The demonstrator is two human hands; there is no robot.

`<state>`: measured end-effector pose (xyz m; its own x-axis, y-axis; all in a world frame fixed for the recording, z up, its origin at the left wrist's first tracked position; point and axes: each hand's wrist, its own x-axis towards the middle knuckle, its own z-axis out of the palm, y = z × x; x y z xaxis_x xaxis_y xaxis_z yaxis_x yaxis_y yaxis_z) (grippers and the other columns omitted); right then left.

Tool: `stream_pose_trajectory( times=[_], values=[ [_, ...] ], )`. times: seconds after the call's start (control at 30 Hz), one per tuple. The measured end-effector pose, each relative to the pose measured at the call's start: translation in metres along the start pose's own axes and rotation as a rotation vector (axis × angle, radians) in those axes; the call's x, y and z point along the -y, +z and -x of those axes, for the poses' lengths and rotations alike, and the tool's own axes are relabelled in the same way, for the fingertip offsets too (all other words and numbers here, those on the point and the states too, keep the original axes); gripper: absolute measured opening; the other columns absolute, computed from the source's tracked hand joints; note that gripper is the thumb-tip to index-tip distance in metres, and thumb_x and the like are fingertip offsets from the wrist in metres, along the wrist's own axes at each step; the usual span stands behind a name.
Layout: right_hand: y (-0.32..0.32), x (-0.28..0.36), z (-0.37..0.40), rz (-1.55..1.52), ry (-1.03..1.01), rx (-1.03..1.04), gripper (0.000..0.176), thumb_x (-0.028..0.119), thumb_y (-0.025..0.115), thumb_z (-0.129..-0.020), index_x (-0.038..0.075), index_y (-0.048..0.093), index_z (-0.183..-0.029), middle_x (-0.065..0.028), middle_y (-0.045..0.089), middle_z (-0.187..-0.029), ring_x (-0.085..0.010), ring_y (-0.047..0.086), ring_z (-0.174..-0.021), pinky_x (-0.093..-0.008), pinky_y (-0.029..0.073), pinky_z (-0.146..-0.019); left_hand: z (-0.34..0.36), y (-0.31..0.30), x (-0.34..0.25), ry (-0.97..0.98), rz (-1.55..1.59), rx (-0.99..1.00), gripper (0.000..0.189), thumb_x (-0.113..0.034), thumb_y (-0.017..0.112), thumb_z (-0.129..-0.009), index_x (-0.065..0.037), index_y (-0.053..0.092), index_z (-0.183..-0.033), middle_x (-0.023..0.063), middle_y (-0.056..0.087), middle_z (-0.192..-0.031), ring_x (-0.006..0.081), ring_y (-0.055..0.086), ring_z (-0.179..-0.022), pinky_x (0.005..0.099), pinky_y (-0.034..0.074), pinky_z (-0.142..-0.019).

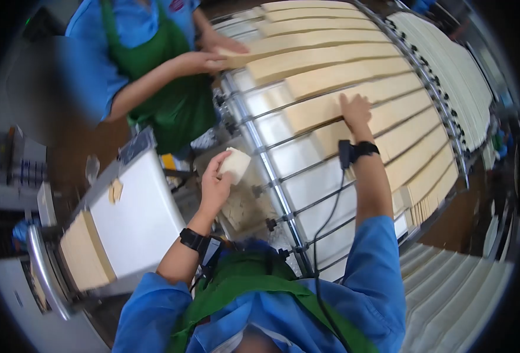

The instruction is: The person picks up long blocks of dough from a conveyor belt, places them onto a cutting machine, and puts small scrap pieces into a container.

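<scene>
My left hand (216, 185) is closed around a small pale, squarish stack of dough sheets (236, 165), held out beside the white conveyor's near edge. My right hand (356, 110) reaches over the long rows of pale dough sheets (383, 91), its fingers slightly bent and apart at the surface of one row. I see nothing gripped in it. Thin metal rods (307, 135) separate the rows. Below my left hand, a bin (242, 206) contains pale dough scraps.
A co-worker in a green apron (171, 88) stands at the upper left, both hands at a row's end. To my left, a white belt (133, 217) carries a dough stack (86, 253) and a scrap. A metal rail (271, 170) edges the conveyor. A cable hangs from my right wrist.
</scene>
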<state>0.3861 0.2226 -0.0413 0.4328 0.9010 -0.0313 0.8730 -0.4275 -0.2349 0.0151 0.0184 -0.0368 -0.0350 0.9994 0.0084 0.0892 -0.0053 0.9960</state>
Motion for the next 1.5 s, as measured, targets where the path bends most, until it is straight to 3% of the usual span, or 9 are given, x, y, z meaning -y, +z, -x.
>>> stream_pose_trajectory(
  times=[0.23,0.3,0.5,0.7,0.8,0.83,0.97,1.27,1.5],
  values=[
    [0.008,0.050,0.101,-0.185,-0.384,-0.293,0.059,0.044,0.057,-0.083,0.006,0.048,-0.127,-0.0199,0.042,-0.135,-0.0411,0.034,-0.126,-0.0532,0.025,-0.102,0.088,-0.080,0.066,0.090,-0.455,-0.298,0.034,-0.003,0.062,-0.082,-0.006,0.056,-0.115,0.0058,0.050,-0.098,0.0144,0.050,-0.090,0.0263,0.042,-0.076],
    [0.008,0.070,0.140,-0.302,-0.586,-0.295,0.051,0.033,0.064,-0.080,0.008,0.051,-0.123,-0.0181,0.047,-0.129,-0.0393,0.039,-0.121,-0.0516,0.027,-0.100,0.114,-0.106,0.071,-0.050,-0.258,-0.362,0.027,-0.002,0.060,-0.084,-0.004,0.056,-0.110,0.0020,0.051,-0.089,0.0104,0.050,-0.083,0.0235,0.042,-0.071],
    [0.006,0.150,0.262,-0.376,-0.918,-0.029,0.012,0.013,0.068,-0.075,0.011,0.067,-0.087,-0.0044,0.061,-0.078,-0.0244,0.056,-0.086,-0.0426,0.033,-0.091,0.178,-0.182,0.064,-0.198,-0.069,-0.642,0.023,-0.004,0.067,-0.081,-0.003,0.061,-0.103,-0.0025,0.054,-0.075,0.0055,0.052,-0.070,0.0207,0.044,-0.066],
    [0.062,0.230,0.341,-0.456,-1.011,0.355,0.016,0.017,0.060,-0.085,0.005,0.067,-0.092,-0.0089,0.063,-0.072,-0.0247,0.060,-0.067,-0.0417,0.036,-0.092,0.250,-0.278,0.096,-0.238,-0.287,-1.051,0.027,-0.013,0.064,-0.084,-0.001,0.059,-0.107,0.0095,0.060,-0.094,0.0181,0.058,-0.085,0.0299,0.046,-0.077],
    [0.090,0.275,0.378,-0.372,-1.046,0.505,0.022,0.020,0.054,-0.089,0.004,0.066,-0.098,-0.0145,0.066,-0.089,-0.0307,0.061,-0.085,-0.0406,0.041,-0.089,0.295,-0.332,0.114,-0.263,-0.884,-1.263,0.041,-0.019,0.065,-0.083,-0.001,0.052,-0.118,0.0185,0.055,-0.110,0.0304,0.050,-0.107,0.0410,0.040,-0.091],
    [0.112,0.286,0.388,-0.444,-1.134,0.466,0.023,0.019,0.056,-0.086,0.003,0.065,-0.100,-0.0185,0.064,-0.095,-0.0342,0.059,-0.090,-0.0409,0.045,-0.085,0.309,-0.347,0.116,-0.499,-0.880,-1.294,0.064,-0.029,0.069,-0.078,-0.002,0.041,-0.129,0.0233,0.044,-0.124,0.0387,0.038,-0.119,0.0469,0.032,-0.099],
    [0.153,0.348,0.449,-0.373,-1.353,0.429,0.030,0.019,0.064,-0.078,0.002,0.063,-0.104,-0.0195,0.059,-0.107,-0.0354,0.054,-0.101,-0.0416,0.043,-0.089,0.344,-0.410,0.114,-1.028,-0.815,-1.355,0.088,-0.044,0.073,-0.072,-0.004,0.029,-0.138,0.0261,0.026,-0.136,0.0462,0.036,-0.117,0.0511,0.036,-0.097],
    [0.230,0.493,0.592,0.026,-1.396,0.471,0.067,0.033,0.062,-0.081,0.001,0.037,-0.135,-0.0210,0.031,-0.140,-0.0358,0.034,-0.125,-0.0459,0.032,-0.102,0.344,-0.442,0.130,-1.010,-1.094,-1.056,0.086,-0.048,0.069,-0.073,-0.009,0.031,-0.140,0.0217,0.042,-0.120,0.0411,0.049,-0.096,0.0475,0.045,-0.080],
    [0.243,0.612,0.676,0.031,-1.319,0.512,0.068,0.047,0.049,-0.088,0.019,0.025,-0.145,-0.0198,0.012,-0.151,-0.0381,0.032,-0.129,-0.0473,0.036,-0.099,0.346,-0.441,0.126,-0.973,-1.255,-0.985,0.086,-0.052,0.067,-0.071,-0.007,0.036,-0.137,0.0192,0.047,-0.114,0.0329,0.054,-0.083,0.0385,0.048,-0.065]
  ],
)
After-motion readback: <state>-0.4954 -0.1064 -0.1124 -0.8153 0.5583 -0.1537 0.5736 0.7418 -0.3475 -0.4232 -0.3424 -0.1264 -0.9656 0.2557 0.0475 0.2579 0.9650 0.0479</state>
